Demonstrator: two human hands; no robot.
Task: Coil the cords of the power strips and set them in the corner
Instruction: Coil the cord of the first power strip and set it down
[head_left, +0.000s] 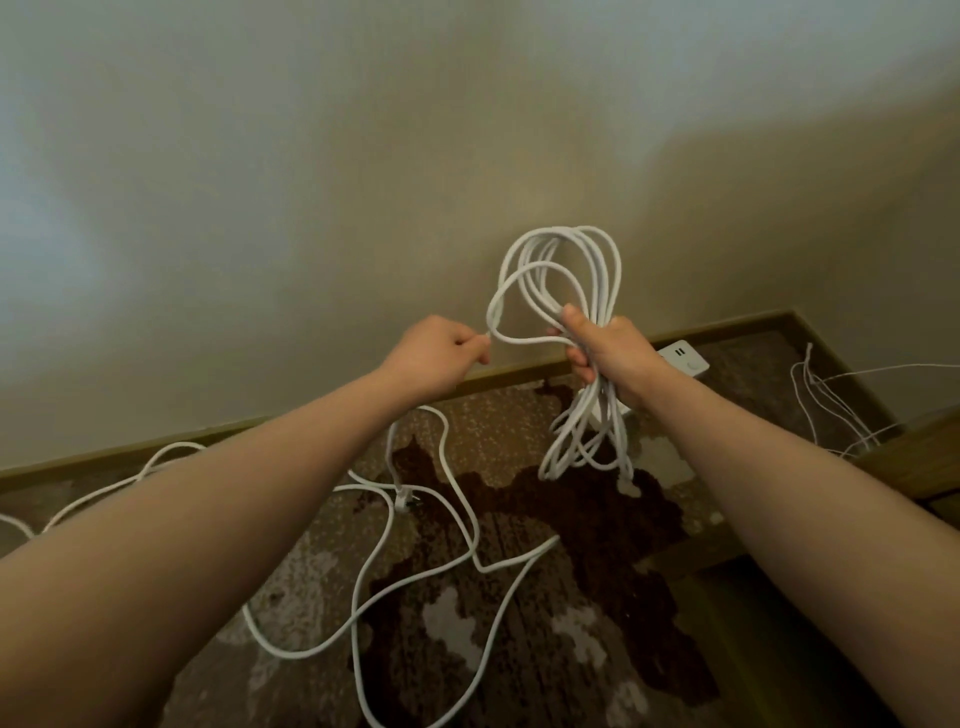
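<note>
While the right hand (605, 348) grips the coiled cord (566, 280), the left hand (441, 358) pinches its loose strand.

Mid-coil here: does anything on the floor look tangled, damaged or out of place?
No damage shows. The loose white cord sprawls in crossing loops over the carpet, its plug lying among them, uncoiled. The right hand has its grip on the coiled bundle; the left hand pinches the cord.

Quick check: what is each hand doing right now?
Left hand: pinches the white cord feeding the coil.
Right hand: grips the coiled cord bundle.
</note>
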